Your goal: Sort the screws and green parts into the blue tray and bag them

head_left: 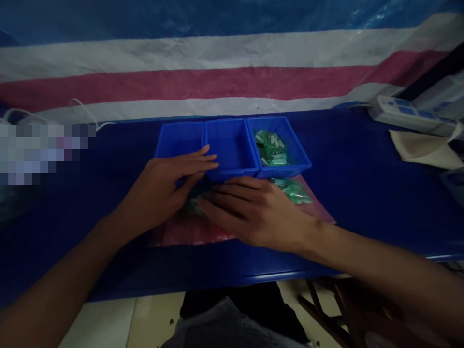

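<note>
My left hand [172, 186] is at the left bin's front edge, fingers stretched out and thumb apart, nothing visible in it. Palm down, my right hand [253, 208] closes its fingers on a small green plastic bag [195, 205], partly hidden under the hands; its thumb does not show clearly. Another green bag [295, 191] with pale pieces lies right of my right hand. Beneath is a reddish plastic sheet [192, 233]. Behind stand a left blue bin [181, 135], a middle blue bin [232, 145] and a right blue bin [295, 145]; the right one holds green bags of small pale cylinders [273, 145].
The blue tabletop [344, 169] ends at a front edge close to my body. A white power strip [395, 108] and a beige paper or cloth piece [424, 147] lie at right. A white cable [87, 108] runs at back left. A striped sheet [217, 53] hangs behind.
</note>
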The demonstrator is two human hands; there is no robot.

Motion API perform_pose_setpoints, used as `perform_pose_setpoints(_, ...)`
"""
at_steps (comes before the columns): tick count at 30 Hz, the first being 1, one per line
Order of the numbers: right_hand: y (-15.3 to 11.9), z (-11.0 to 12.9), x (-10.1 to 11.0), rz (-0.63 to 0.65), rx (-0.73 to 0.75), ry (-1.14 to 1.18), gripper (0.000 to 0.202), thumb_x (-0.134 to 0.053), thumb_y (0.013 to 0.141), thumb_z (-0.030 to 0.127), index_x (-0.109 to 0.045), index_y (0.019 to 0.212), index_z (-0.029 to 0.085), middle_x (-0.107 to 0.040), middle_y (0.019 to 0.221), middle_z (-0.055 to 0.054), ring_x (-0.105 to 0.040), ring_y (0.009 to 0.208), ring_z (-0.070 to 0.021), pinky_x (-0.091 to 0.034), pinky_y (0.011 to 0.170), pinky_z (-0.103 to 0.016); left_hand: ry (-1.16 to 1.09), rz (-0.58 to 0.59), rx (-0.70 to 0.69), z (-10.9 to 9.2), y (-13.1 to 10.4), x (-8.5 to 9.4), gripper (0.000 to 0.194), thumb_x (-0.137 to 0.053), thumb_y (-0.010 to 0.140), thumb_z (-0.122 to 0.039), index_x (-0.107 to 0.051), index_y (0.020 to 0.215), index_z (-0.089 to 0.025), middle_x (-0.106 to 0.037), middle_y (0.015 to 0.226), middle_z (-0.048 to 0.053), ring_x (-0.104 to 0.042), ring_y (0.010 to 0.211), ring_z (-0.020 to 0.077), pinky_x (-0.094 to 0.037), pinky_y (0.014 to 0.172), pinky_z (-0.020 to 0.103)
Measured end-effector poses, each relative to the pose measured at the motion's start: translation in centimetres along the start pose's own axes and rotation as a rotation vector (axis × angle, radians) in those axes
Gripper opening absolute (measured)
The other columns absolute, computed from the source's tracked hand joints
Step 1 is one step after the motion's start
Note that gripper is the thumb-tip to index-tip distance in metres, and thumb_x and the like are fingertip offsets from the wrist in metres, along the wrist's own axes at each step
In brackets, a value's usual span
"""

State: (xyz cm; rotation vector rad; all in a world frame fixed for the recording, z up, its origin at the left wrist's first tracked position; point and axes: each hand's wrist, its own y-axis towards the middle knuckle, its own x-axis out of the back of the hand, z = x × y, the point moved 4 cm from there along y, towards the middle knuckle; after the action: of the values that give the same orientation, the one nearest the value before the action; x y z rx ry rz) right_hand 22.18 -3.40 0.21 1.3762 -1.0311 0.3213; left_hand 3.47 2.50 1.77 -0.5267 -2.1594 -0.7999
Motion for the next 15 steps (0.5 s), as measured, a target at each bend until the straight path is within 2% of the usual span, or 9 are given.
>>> perform_pose_setpoints(2, 0.0, 0.0, 0.7, -0.069, -0.010, -0.012, 0.025, -0.058, 0.109, 0.006, -0.081, 0.107, 0.014, -0.087, 0.102, -0.007, -0.081, 0.091, -0.0191, -0.067, 0.080, -0.033, 0.001, -0.003, -0.008, 0.0, 0.0, 0.1, 0.030, -0.058, 0.109, -0.026, -0.080, 0.129, -0.027, -0.076, 0.139, -0.001, -0.068, 0.141, 0.0234, -0.056, 0.123, 0.042)
perform_pose_setpoints(4, 0.1, -0.6, 1.9, -0.144, -0.132, 0.059, 0.023, -0.059, 0.110, 0.010, -0.081, 0.112, 0.016, -0.086, 0.103, -0.007, -0.081, 0.089, -0.0176, -0.065, 0.075, -0.031, 0.013, -0.038, -0.005, -0.3, -0.1, 0.3, 0.030, -0.063, 0.107, -0.030, -0.078, 0.133, -0.030, -0.078, 0.137, -0.002, -0.075, 0.132, 0.0241, -0.060, 0.119, 0.041)
perform_pose_setpoints(7, -0.2, -2.6, 3.3, -0.259, -0.480, 0.303, 0.021, -0.066, 0.108, 0.014, -0.081, 0.121, 0.023, -0.085, 0.103, -0.003, -0.080, 0.089, -0.0161, -0.065, 0.076, -0.028, 0.069, -0.180, -0.020, -1.2, -0.4, 0.7, 0.043, -0.070, 0.104, -0.030, -0.071, 0.146, -0.039, -0.075, 0.143, -0.006, -0.082, 0.117, 0.0229, -0.065, 0.113, 0.039)
perform_pose_setpoints(10, -0.9, -4.3, 3.3, -0.376, -0.784, 0.580, 0.015, -0.080, 0.099, 0.017, -0.081, 0.111, 0.026, -0.083, 0.101, 0.000, -0.077, 0.081, -0.0156, -0.066, 0.073, -0.030, 0.135, -0.323, -0.216, -2.6, -1.0, 0.8, 0.048, -0.075, 0.102, -0.024, -0.070, 0.146, -0.044, -0.068, 0.152, -0.009, -0.078, 0.125, 0.0234, -0.065, 0.115, 0.038)
perform_pose_setpoints(12, -1.2, -4.8, 2.6, -0.377, -0.884, 0.730, 0.009, -0.086, 0.094, 0.021, -0.081, 0.100, 0.024, -0.082, 0.101, -0.001, -0.076, 0.079, -0.0155, -0.066, 0.069, -0.029, 0.120, -0.347, -0.366, -3.3, -1.4, 0.5, 0.046, -0.076, 0.103, -0.021, -0.072, 0.143, -0.044, -0.072, 0.148, -0.008, -0.078, 0.127, 0.0238, -0.068, 0.110, 0.038)
perform_pose_setpoints(13, -1.3, -4.9, 2.2, -0.360, -0.897, 0.781, 0.007, -0.087, 0.093, 0.023, -0.081, 0.095, 0.024, -0.082, 0.100, -0.001, -0.077, 0.081, -0.0163, -0.066, 0.068, -0.029, 0.091, -0.347, -0.399, -3.4, -1.6, 0.4, 0.044, -0.075, 0.104, -0.021, -0.073, 0.142, -0.044, -0.076, 0.142, -0.007, -0.079, 0.125, 0.0238, -0.070, 0.107, 0.038)
perform_pose_setpoints(15, -1.4, -4.7, 1.9, -0.307, -0.899, 0.821, 0.008, -0.087, 0.095, 0.029, -0.081, 0.092, 0.024, -0.082, 0.098, -0.002, -0.079, 0.087, -0.0186, -0.068, 0.070, -0.029, 0.032, -0.318, -0.382, -3.4, -1.8, 0.4, 0.038, -0.071, 0.107, -0.025, -0.075, 0.139, -0.044, -0.082, 0.130, -0.005, -0.080, 0.120, 0.0244, -0.072, 0.104, 0.040)
